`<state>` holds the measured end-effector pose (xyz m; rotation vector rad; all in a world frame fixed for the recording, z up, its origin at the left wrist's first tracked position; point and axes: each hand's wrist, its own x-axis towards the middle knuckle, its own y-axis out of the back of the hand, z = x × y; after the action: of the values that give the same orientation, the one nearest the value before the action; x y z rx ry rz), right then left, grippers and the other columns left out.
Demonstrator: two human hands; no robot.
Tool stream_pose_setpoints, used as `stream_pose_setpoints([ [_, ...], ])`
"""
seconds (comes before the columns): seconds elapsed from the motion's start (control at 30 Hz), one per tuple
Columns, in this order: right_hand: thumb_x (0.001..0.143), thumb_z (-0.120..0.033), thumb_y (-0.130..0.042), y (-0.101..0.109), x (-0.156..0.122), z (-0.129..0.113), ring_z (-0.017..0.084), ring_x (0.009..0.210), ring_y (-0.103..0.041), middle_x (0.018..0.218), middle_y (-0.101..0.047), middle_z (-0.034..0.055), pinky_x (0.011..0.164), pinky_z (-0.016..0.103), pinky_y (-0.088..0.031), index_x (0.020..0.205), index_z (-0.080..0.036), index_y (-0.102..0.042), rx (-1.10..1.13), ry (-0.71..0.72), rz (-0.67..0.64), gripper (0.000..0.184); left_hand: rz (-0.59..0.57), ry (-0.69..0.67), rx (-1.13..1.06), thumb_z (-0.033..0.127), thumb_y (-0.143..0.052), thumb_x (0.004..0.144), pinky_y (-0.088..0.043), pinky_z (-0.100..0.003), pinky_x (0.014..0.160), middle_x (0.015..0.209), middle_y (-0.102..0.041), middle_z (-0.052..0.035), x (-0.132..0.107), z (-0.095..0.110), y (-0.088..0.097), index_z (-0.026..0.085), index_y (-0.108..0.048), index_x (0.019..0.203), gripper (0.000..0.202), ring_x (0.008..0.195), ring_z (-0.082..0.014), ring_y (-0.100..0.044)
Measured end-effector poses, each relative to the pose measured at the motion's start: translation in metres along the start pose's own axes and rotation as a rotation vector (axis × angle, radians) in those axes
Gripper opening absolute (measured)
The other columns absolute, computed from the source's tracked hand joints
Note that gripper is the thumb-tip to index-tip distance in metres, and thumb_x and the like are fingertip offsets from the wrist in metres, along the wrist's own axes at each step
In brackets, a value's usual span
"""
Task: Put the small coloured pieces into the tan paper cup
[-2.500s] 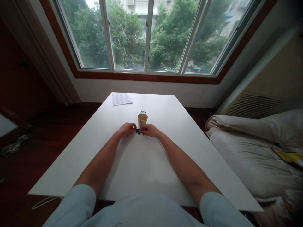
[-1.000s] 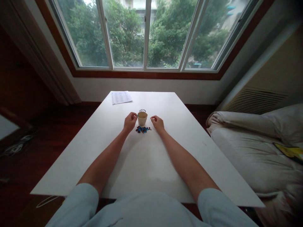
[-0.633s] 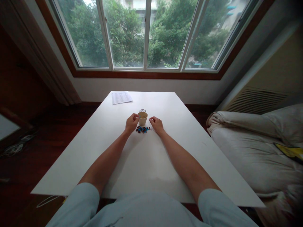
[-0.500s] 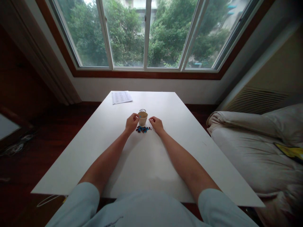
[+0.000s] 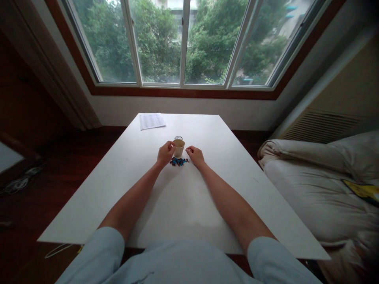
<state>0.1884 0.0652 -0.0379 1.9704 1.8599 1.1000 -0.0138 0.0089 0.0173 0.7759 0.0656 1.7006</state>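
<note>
A tan paper cup (image 5: 179, 150) stands upright on the white table (image 5: 183, 205). Just in front of it lies a loose pile of small blue and dark red pieces (image 5: 178, 161), which look like beads. My left hand (image 5: 166, 153) is at the cup's left rim with thumb and fingers pinched; whether anything is between the tips is too small to tell. To the right of the cup, slightly apart from it, my right hand (image 5: 195, 155) has its fingers curled together, and what they hold, if anything, is hidden. Behind the cup, a thin dark loop (image 5: 178, 137) rests on the table.
Printed paper sheets (image 5: 152, 121) lie at the table's far left corner. A padded seat with a light cover (image 5: 296, 189) stands along the right side. Beyond the table is a wide window (image 5: 183, 47), with a curtain (image 5: 59, 71) at its left.
A blue piece showed at my left fingertips by the cup's rim earlier; it is no longer visible there. My right hand has barely moved.
</note>
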Motion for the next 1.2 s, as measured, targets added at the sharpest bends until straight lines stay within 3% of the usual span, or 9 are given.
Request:
stream_pose_setpoints([
  [0.2,0.083,-0.039,-0.053,0.004,0.000,-0.004,0.013,0.063,-0.051,0.065,-0.060,-0.0010,0.061,0.024,-0.036,0.089,-0.020,-0.072,0.015,0.008,-0.053,0.027,0.020,-0.026,0.026,0.029,-0.050,0.086,-0.029,-0.023,0.056,0.059,-0.041,0.0057,-0.004,0.000,0.006,0.021,-0.062,0.097,0.018,0.055,-0.0106,-0.039],
  [0.43,0.076,-0.026,-0.055,0.016,-0.001,-0.005,0.011,0.064,-0.052,0.071,-0.064,-0.0021,0.062,0.021,-0.037,0.087,-0.018,-0.071,0.094,0.060,-0.364,0.021,0.029,-0.033,0.137,0.027,-0.049,0.086,-0.030,-0.023,0.057,0.059,-0.042,0.0056,-0.009,-0.019,0.015,0.021,-0.062,0.095,0.017,0.056,-0.0108,-0.039],
  [0.6,0.072,-0.022,-0.061,0.023,-0.002,-0.009,0.010,0.069,-0.052,0.079,-0.063,-0.0016,0.063,0.020,-0.038,0.090,-0.020,-0.072,0.054,0.210,-0.485,0.021,-0.076,-0.013,0.208,0.026,-0.051,0.085,-0.032,-0.023,0.059,0.062,-0.050,0.0043,-0.009,-0.034,0.015,0.021,-0.065,0.091,0.016,0.058,-0.0109,-0.044],
  [0.8,0.073,-0.022,-0.064,0.019,-0.003,-0.011,0.011,0.070,-0.051,0.083,-0.062,-0.0010,0.064,0.021,-0.038,0.093,-0.022,-0.073,-0.036,0.255,-0.457,0.021,-0.281,-0.025,0.294,0.026,-0.056,0.084,-0.035,-0.023,0.060,0.072,-0.065,-0.0002,-0.013,-0.038,0.010,0.023,-0.070,0.090,0.015,0.063,-0.0124,-0.053],
  [0.97,0.077,-0.023,-0.062,0.012,-0.004,-0.011,0.012,0.071,-0.052,0.081,-0.063,-0.0001,0.065,0.022,-0.037,0.090,-0.023,-0.074,-0.115,0.242,-0.377,0.018,-0.329,-0.054,0.292,0.024,-0.055,0.086,-0.040,-0.023,0.063,0.079,-0.069,-0.0017,-0.013,-0.042,0.009,0.025,-0.072,0.097,0.021,0.067,-0.0133,-0.058],
  [1.2,0.080,-0.026,-0.059,0.006,-0.008,-0.012,0.014,0.072,-0.056,0.080,-0.067,0.0008,0.066,0.023,-0.038,0.087,-0.023,-0.074,-0.140,0.178,-0.251,0.017,-0.343,-0.095,0.268,0.018,-0.057,0.084,-0.048,-0.026,0.079,0.095,-0.073,-0.0041,-0.010,-0.047,0.007,0.027,-0.077,0.098,0.026,0.084,-0.0170,-0.065],
])
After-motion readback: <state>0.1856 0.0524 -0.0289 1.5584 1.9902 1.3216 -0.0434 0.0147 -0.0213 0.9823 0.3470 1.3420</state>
